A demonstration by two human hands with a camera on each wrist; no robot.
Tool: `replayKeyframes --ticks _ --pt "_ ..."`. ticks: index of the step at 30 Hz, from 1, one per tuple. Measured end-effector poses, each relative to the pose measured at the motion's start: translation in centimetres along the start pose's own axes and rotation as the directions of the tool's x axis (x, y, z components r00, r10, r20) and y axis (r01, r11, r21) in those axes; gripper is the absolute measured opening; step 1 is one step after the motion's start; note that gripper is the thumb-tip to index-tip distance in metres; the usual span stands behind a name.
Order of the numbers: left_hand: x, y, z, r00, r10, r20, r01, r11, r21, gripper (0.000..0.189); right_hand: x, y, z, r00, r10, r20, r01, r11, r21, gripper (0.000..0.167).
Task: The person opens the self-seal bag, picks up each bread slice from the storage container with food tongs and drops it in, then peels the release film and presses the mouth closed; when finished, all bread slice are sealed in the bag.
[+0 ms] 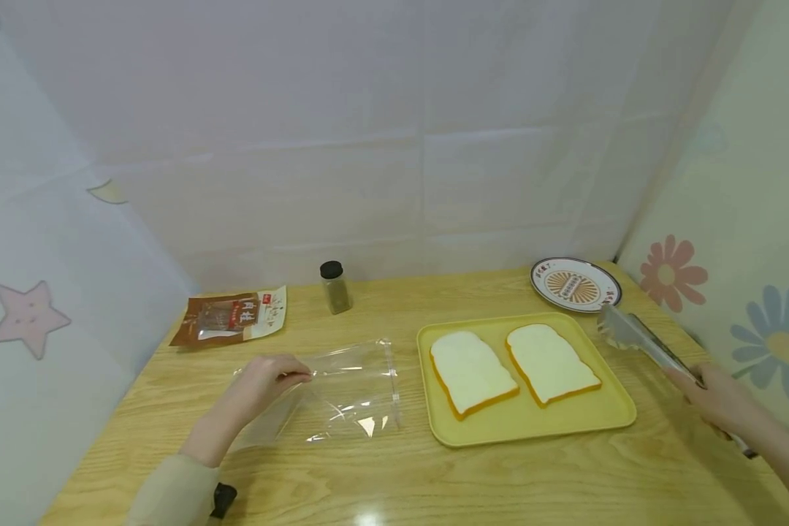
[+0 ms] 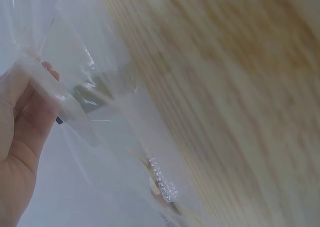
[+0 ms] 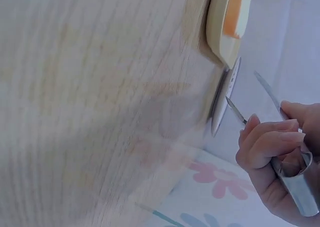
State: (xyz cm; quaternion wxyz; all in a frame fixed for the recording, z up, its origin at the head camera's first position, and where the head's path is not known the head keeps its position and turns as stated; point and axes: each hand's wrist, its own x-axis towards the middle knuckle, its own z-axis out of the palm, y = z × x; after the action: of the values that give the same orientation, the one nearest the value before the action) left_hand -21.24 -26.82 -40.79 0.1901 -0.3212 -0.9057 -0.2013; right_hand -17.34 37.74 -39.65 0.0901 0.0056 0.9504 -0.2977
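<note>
My left hand (image 1: 269,383) pinches the upper edge of a clear plastic bag (image 1: 355,394) over the left part of the table; in the left wrist view the film (image 2: 75,102) hangs from thumb and fingers. My right hand (image 1: 723,398) grips metal tongs (image 1: 651,347) at the table's right side, their arms spread apart. The tong head points toward the back, just right of a yellow tray (image 1: 500,435). Two slices of toy-like bread (image 1: 473,372) with orange crusts lie side by side on it. In the right wrist view, fingers curl around the tongs (image 3: 300,187).
A brown and white food packet (image 1: 230,318) lies at the back left. Beside it stands a small jar (image 1: 335,288) with a black lid. A round patterned plate (image 1: 575,285) sits at the back right. Pale cloth walls (image 1: 342,190) enclose the table (image 1: 368,489).
</note>
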Motion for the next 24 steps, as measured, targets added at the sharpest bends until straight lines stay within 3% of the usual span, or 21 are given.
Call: replayKeyframes --ticks 6,12,14,17,19,24 --pt "0.1 0.2 -0.2 1.000 -0.023 0.019 0.022 1.000 0.004 0.008 -2.0 -0.1 -0.1 1.000 -0.003 0.018 0.002 0.998 0.068 0.051" --pt "0.1 0.1 -0.1 1.000 -0.011 0.020 0.011 1.000 -0.004 0.007 -3.7 0.0 -0.1 0.989 0.062 0.136 -0.085 0.982 0.169 0.059" --pt "0.1 0.1 -0.1 1.000 -0.005 0.018 0.005 1.000 -0.007 0.006 -4.3 0.2 -0.1 0.976 0.083 0.200 -0.122 0.974 0.190 0.058" --pt "0.1 0.2 -0.2 1.000 -0.004 0.017 0.004 1.000 -0.006 0.006 -4.9 0.4 -0.1 0.954 0.040 0.298 -0.120 0.959 0.257 0.053" --pt "0.1 0.2 -0.3 1.000 -0.009 0.019 0.009 1.000 -0.002 0.006 -5.2 0.6 0.0 0.929 0.014 0.370 -0.146 0.932 0.332 0.049" --pt "0.1 0.1 -0.3 1.000 -0.010 0.014 0.010 1.000 0.002 0.007 -6.1 1.3 0.4 0.882 -0.075 0.464 -0.172 0.867 0.467 0.046"
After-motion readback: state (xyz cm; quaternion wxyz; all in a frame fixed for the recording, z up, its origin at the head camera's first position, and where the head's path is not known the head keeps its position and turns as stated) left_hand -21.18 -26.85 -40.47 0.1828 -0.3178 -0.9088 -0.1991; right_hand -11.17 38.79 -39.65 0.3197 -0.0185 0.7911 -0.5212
